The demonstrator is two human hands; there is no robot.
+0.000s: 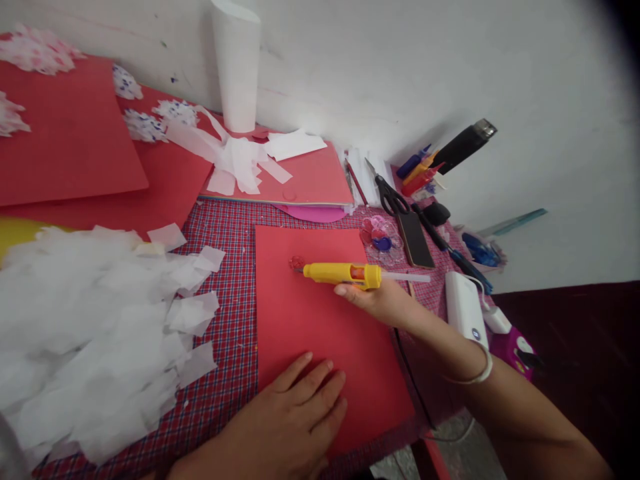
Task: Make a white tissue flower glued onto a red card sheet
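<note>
A yellow hot glue gun [330, 273] is gripped in my right hand [383, 303], and a clear glue stick [407, 277] pokes out of its back end. Its nozzle points left, at a small ring of glue [297, 262] near the top of a red paper sheet [300, 320]. Across the lower part of that sheet lies my left hand [295, 417], palm down with fingers spread, holding nothing. A black cord runs down from the gun side past the sheet's right edge.
White tissue squares [95, 333] are heaped on the left of the checked cloth [235, 267]. Red sheets with tissue flowers [65, 147] lie behind. To the right are a paint palette [383, 241], a phone [415, 239], scissors [387, 193], glue bottles [423, 175] and a white power bank [465, 307].
</note>
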